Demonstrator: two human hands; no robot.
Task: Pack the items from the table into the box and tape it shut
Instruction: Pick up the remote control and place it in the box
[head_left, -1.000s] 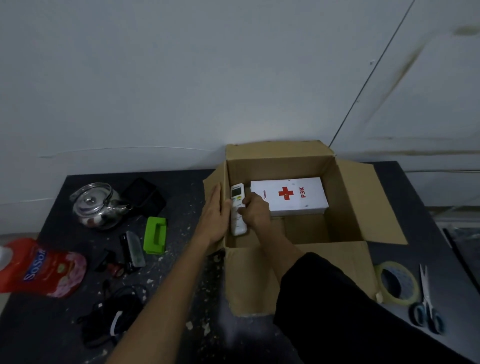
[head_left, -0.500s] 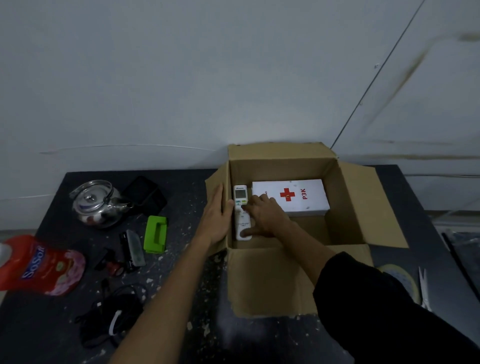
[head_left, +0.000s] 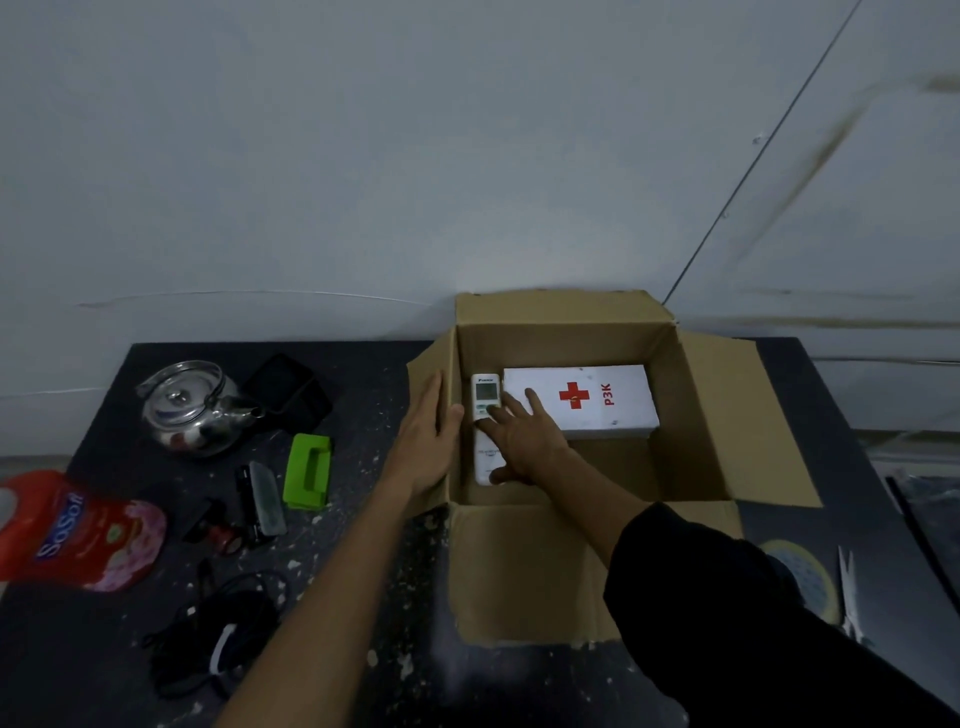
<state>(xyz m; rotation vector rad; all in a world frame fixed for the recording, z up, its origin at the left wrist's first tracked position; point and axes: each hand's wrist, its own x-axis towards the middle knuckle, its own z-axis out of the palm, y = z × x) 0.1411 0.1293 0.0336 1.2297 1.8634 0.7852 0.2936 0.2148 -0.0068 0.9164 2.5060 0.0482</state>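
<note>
The open right hand (head_left: 524, 441) lies flat on the white plastic remote control (head_left: 485, 415), inside the brown cardboard box (head_left: 524, 571) beside the white first-aid case (head_left: 597, 400). The left hand (head_left: 426, 441), fingers spread, braces the box's left wall. A careless withdrawal could drag the remote askew.

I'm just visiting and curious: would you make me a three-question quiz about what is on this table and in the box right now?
1. True or false: the white first-aid box with a red cross lies inside the open brown cardboard box.
2. Which hand rests spread on the white remote control? A) left hand B) right hand
3. Fill in: the shiny metal kettle stands on the dark table to the person's ____ of the cardboard box.

Key
1. True; it lies against the far wall.
2. B; the left hand presses flat on the box's left wall.
3. Left; beside the green plastic block.
</note>
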